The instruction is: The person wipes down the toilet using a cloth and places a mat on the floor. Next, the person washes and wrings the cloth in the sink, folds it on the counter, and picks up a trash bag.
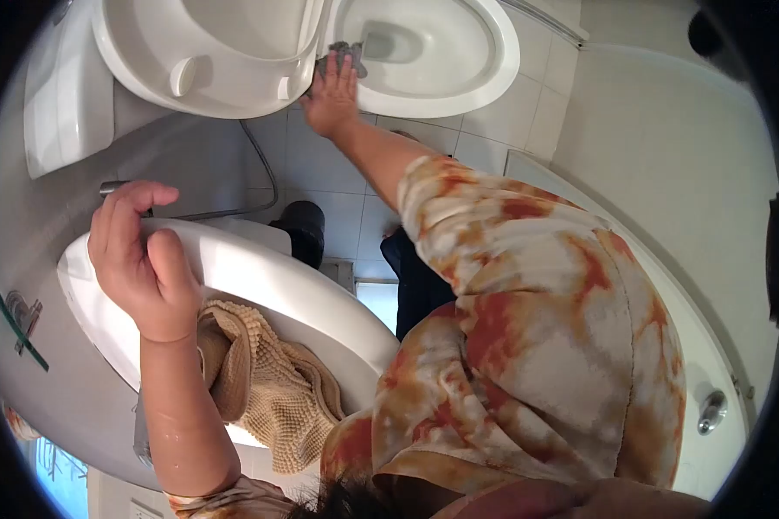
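My right hand [331, 99] reaches to the toilet and presses a dark grey cloth [350, 62] against the near left part of the bowl rim [424, 105]. Its fingers lie over the cloth, which is partly hidden under them. The toilet seat and lid [225, 86] are raised beside that hand. My left hand [143, 259] is over the end of the white sink [242, 259], thumb apart from the loosely bent fingers, with nothing in it. A tan waffle-weave towel [277, 381] is draped over the sink, next to my left forearm.
A faucet [112, 187] shows just behind my left hand. A thin hose [273, 169] curves down the wall to the tiled floor [325, 164]. Between sink and toilet stands a black bin [303, 229]. A glass shelf [4, 311] juts out at left; a pale tub-like edge [714, 346] runs along the right.
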